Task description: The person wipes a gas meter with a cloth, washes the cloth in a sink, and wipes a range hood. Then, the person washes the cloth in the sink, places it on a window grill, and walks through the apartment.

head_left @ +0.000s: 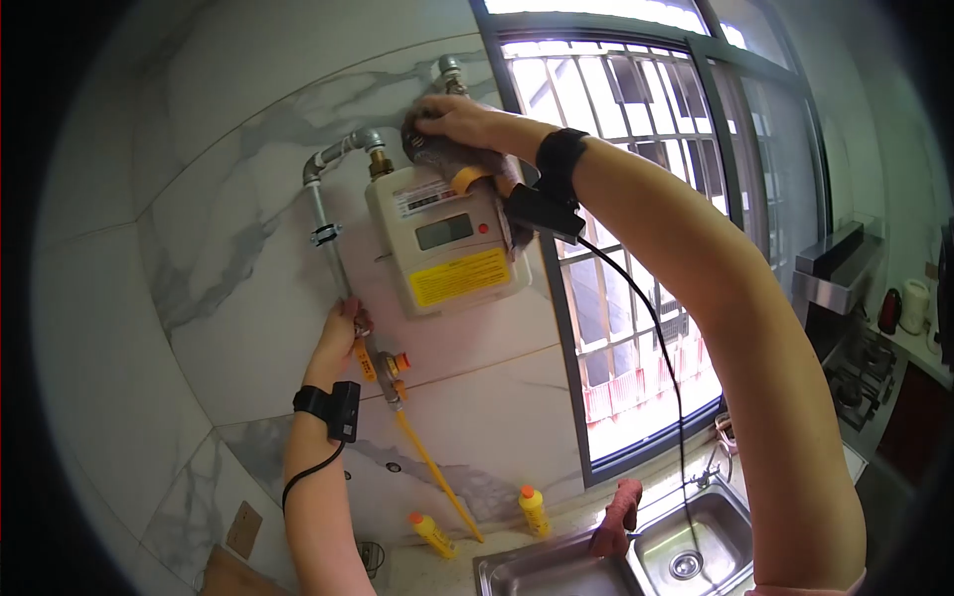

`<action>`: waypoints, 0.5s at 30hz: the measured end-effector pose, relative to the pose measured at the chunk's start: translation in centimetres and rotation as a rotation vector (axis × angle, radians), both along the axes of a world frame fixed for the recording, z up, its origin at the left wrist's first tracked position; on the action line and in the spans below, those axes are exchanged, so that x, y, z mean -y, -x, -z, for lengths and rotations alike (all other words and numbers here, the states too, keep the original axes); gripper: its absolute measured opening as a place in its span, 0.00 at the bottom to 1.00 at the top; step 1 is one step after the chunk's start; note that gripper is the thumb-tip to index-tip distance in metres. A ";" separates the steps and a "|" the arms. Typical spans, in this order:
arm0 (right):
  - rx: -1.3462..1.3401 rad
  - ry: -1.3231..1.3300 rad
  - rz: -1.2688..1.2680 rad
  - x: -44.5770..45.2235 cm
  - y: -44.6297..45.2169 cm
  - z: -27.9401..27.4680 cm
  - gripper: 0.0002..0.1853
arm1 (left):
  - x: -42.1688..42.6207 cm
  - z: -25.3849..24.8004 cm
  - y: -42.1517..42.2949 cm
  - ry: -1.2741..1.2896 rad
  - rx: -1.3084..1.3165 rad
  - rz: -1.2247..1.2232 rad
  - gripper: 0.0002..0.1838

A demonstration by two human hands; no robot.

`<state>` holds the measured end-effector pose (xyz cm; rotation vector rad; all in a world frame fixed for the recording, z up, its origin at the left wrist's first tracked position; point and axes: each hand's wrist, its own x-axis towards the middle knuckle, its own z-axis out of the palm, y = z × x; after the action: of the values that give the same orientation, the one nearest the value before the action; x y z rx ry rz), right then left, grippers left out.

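A pale gas meter with a small display and a yellow label is fixed on the marbled tile wall. My right hand is closed on a dark grey cloth at the meter's top right, close to the upper pipe fitting. Part of the cloth is hidden by my wrist. Lower down, my left hand wraps around the metal gas pipe, just above a valve with orange parts. From the valve a yellow hose runs downward.
Below are a double steel sink, a reddish cloth on its divider and two yellow bottles. A barred window stands at the right, with a gas stove beyond. Black cables hang from both wrists.
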<state>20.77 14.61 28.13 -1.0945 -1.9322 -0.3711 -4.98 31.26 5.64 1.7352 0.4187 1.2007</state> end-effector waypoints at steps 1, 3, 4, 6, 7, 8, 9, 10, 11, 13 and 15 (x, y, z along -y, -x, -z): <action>0.165 0.033 0.152 -0.8 0.8 -0.9 0.16 | 0.0 0.0 0.0 -0.004 -0.001 0.007 0.10; 0.299 0.187 0.365 -1.6 2.0 -1.4 0.18 | -0.2 0.2 -0.4 -0.006 0.010 0.013 0.11; 0.274 0.308 0.422 -0.9 3.4 -1.4 0.17 | -0.3 0.2 -0.5 -0.005 0.028 0.007 0.11; 0.226 0.552 0.539 -0.4 5.6 -1.5 0.15 | -0.4 0.5 -0.4 0.005 0.042 0.003 0.11; 0.274 0.569 0.553 -0.7 6.4 -1.5 0.11 | -0.4 0.4 -0.4 0.009 0.039 0.006 0.11; 0.507 0.315 0.302 -0.9 5.6 -1.3 0.10 | -0.3 0.4 -0.3 0.011 0.037 0.008 0.11; 0.721 0.054 0.041 -1.7 3.3 -1.2 0.09 | -0.5 0.3 -0.3 -0.002 0.034 0.008 0.12; 0.611 0.165 0.032 -2.4 3.2 -1.3 0.09 | -0.8 0.4 -0.2 -0.016 0.027 0.009 0.12; 0.490 0.267 0.023 -3.3 3.1 -1.5 0.09 | -1.0 0.4 -0.2 -0.029 0.019 0.012 0.12; 0.545 0.235 0.151 -7.2 1.8 -2.7 0.10 | -0.6 0.3 -0.2 -0.030 0.012 -0.015 0.12; 0.368 0.440 0.299 -8.6 2.3 -3.3 0.12 | -0.5 0.2 -0.4 -0.027 0.018 -0.043 0.12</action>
<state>18.43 23.23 31.47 -1.7109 -2.2396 -0.3329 -4.56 31.79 5.41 1.7450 0.4327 1.2567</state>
